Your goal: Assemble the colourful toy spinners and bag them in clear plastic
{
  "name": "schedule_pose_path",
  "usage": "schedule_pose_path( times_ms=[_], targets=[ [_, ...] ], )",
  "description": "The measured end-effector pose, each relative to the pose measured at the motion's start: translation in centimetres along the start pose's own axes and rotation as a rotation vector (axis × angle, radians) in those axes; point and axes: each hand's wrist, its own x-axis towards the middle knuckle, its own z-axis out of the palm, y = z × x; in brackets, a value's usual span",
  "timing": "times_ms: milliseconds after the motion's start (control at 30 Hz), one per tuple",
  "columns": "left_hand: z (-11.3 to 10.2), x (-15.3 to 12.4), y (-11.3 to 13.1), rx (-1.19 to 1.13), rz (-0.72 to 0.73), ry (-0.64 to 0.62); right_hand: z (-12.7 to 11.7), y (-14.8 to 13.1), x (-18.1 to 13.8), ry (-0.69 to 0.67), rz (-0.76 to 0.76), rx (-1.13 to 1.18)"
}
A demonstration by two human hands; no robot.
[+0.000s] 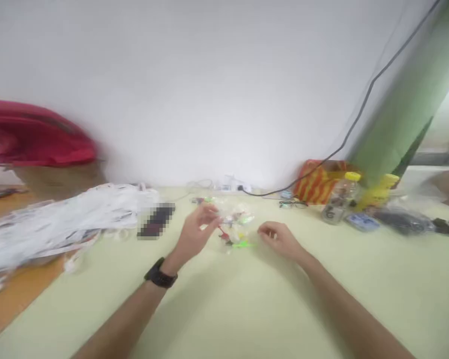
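Observation:
My left hand, with a black watch on its wrist, is at the left edge of a small heap of clear plastic packets. Its thumb and forefinger come close together by the packets; blur hides what is between them. Just below those fingertips lies a small red piece. A bright green piece lies at the heap's near side, beside yellow and dark bits. Right of the heap, my right hand hovers or rests with curled fingers drawn to the thumb; anything inside is hidden.
A phone-like dark object, pixelated, and a white cloth pile lie left. Eyeglasses, a red-yellow box, a yellow-capped bottle and a blue packet are right. A dark cable crosses the wall.

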Motion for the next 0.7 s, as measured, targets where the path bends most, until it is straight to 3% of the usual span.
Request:
schedule_pose_path(
  times_ms=[100,200,367,533,700],
  targets=[
    [-0.4,1.2,2.2,-0.073,0.051,0.005,0.1,-0.9,0.2,0.114,0.016,0.071],
    [0.0,2.0,3.4,-0.23,0.089,0.075,0.7,-2.1,0.2,0.123,0.035,0.251],
    [2.2,2.2,2.2,-0.415,0.06,0.272,2.3,-4.1,0.3,0.057,0.106,0.684],
    [3.7,1.7,-0.7,-0.423,-0.118,0.103,1.3,-3.8,0.8,0.207,0.274,0.892],
    [5.1,1.0,-1.5,-0.455,-0.195,0.097,0.5,-3.4,0.8,0.179,0.346,0.879]
  ],
)
